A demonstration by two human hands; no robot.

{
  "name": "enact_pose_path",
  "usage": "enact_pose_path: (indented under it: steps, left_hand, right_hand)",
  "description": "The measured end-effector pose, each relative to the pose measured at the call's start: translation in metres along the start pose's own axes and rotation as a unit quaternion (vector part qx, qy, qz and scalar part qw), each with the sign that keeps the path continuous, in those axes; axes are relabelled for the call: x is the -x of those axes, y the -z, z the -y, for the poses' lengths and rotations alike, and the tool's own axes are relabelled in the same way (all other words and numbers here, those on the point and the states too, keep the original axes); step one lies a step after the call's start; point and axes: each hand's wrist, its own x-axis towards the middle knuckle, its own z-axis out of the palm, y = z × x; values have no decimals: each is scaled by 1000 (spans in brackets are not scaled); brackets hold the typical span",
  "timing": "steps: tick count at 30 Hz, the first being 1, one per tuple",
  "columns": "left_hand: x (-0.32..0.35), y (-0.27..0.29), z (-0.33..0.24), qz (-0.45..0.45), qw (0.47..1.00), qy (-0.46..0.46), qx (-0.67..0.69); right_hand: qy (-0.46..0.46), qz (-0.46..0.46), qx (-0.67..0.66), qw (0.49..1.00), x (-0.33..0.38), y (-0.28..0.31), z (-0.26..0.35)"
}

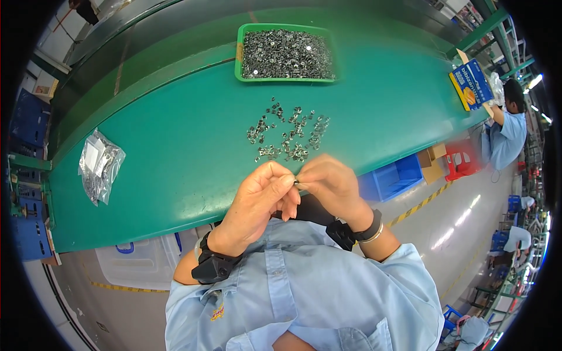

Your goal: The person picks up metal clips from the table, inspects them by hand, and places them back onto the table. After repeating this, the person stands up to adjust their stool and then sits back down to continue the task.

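Note:
Close together at the table's near edge, my two hands pinch one small dark metal part between their fingertips. My left hand holds it with thumb and forefinger, the other fingers curled below. From the other side my right hand closes thumb and forefinger on the same part; most of it is hidden by the fingers. Just beyond the hands, many similar small shiny metal parts lie loosely scattered on the green table. Farther back stands a green tray heaped with such parts.
A clear plastic bag of parts lies at the left. A blue and yellow box stands at the far right, beside a co-worker in a blue shirt. Below the right edge are a blue bin and a red stool.

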Motion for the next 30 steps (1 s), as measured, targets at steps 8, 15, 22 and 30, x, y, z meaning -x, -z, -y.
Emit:
enact_pose_path:
  steps: [8,15,22,30]
  left_hand:
    - [-5,10,-4,-6,999,-29,38]
    - [-9,15,-2,12,996,-46,71]
    - [-8,20,-3,33,997,-18,67]
    - [-8,18,-2,33,998,-20,55]
  right_hand:
    - [-84,-4,100,991,-74,53,-9]
    - [-96,24,170,980,-156,76,-49]
    - [-130,170,237,948,-94,92,-53]
    - [-28,216,314,924,-75,94,-52]
